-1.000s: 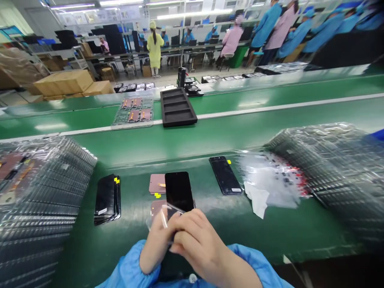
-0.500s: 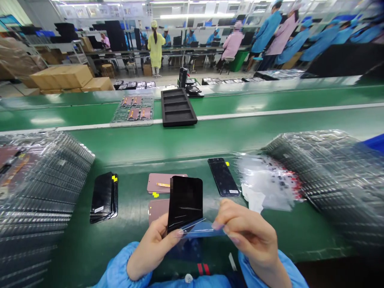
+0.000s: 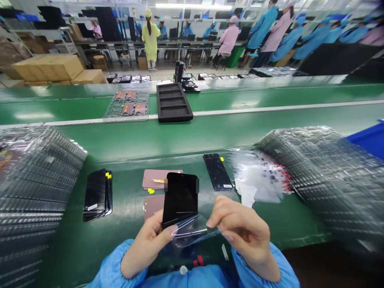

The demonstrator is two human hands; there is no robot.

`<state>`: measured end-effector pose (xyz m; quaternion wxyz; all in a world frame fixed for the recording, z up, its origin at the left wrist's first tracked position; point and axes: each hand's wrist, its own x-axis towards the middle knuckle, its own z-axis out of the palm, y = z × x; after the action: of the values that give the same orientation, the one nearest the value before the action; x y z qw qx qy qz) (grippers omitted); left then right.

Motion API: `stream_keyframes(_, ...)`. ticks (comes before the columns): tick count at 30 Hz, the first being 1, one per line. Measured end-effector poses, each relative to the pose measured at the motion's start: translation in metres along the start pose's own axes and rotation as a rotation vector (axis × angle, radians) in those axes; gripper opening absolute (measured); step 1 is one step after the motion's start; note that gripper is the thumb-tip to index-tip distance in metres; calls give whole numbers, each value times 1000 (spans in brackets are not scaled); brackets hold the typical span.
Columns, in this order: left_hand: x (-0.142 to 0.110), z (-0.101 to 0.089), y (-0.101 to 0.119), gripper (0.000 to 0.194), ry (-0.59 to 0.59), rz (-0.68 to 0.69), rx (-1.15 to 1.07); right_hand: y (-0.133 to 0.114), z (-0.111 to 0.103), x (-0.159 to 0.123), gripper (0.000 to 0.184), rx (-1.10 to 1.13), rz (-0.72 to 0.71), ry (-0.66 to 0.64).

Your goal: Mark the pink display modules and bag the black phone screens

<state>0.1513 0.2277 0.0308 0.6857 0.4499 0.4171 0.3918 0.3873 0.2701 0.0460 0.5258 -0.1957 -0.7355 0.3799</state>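
Left hand (image 3: 143, 245) clamps phone (image 3: 180, 196), thumb (image 3: 169, 233) pressed on lower edge; right hand (image 3: 243, 229) pinches clear film (image 3: 192, 230) between fingertips (image 3: 214, 221). Hard pull could tear film, drop phone.

This is plainly an electronics factory, a big assembly hall under strip lights (image 3: 193, 6). A long green conveyor belt (image 3: 192, 136) runs across the room, with black phone screens (image 3: 97, 196) laid out on it and banks of stacked clear plastic trays (image 3: 39, 176) to either side (a black foam tray (image 3: 173, 102) sits farther across, too). Beyond it, workers in blue smocks and caps (image 3: 262, 22) stand along the line, more sit at long work surfaces (image 3: 162, 43), and brown cardboard cartons (image 3: 45, 68) are piled on the floor.
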Motion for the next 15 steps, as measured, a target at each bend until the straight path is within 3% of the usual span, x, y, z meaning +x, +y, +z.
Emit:
stream_keyframes(4,-1,1,-2,39,23,-22,-26,-6,1,3,13,-22,42,22)
stream_keyframes(9,-1,7,1,38,136,-91,-26,-10,-1,20,15,-255,55,-58)
stream_keyframes(12,3,12,4,39,96,-117,-49,-12,3,35,13,-406,50,-42)
stream_keyframes(15,8,14,3,40,31,-114,-34,-13,14,51,12,-343,150,-66)
